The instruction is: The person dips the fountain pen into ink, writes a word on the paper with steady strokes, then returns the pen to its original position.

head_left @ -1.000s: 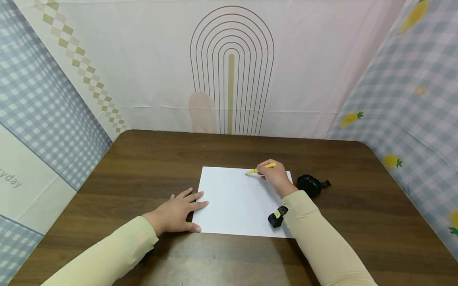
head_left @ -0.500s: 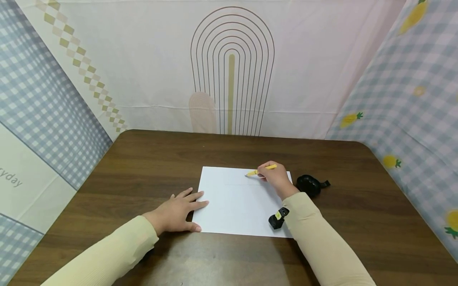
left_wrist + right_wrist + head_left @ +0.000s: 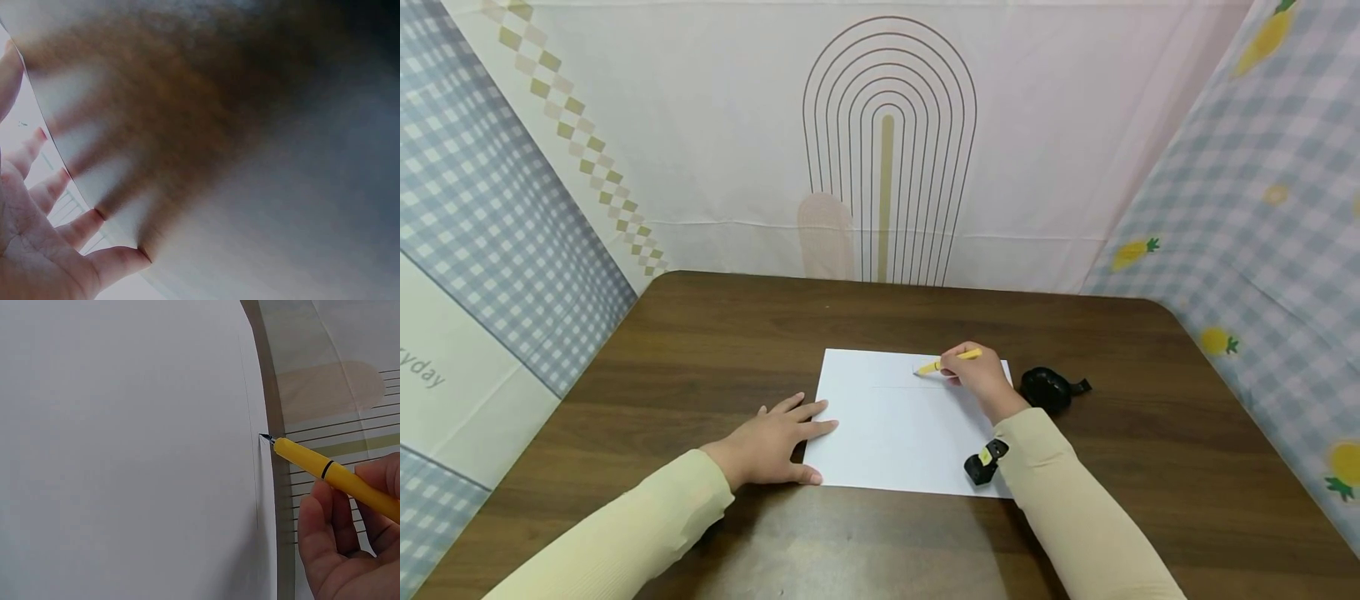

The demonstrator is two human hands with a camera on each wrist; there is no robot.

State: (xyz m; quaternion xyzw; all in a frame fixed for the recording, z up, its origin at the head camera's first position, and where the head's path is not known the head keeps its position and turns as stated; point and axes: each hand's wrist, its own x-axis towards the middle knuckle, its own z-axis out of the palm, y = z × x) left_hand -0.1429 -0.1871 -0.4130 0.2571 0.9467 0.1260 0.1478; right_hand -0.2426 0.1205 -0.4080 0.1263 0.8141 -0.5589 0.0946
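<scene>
A white sheet of paper (image 3: 887, 442) lies on the brown table and carries one thin straight line (image 3: 898, 387) near its far edge. My right hand (image 3: 979, 379) pinches a yellow fountain pen (image 3: 331, 472) between thumb and fingers. In the right wrist view its nib meets the paper between the line and the far edge, beside a short faint stroke. On the paper's left edge rests my left hand (image 3: 767, 446), fingers spread and straight. The left wrist view shows those fingertips (image 3: 119, 262) at the sheet's edge; the rest there is dark and blurred.
A rounded black object with a short tab (image 3: 1047, 390) sits just right of the paper. A small black camera (image 3: 981, 467) is strapped to the right wrist, over the sheet. Patterned cloths (image 3: 722, 150) hang behind and beside the table (image 3: 737, 333).
The pen's nib and my right hand have shifted slightly toward me, closer to the line. My left hand stays in place on the paper's edge.
</scene>
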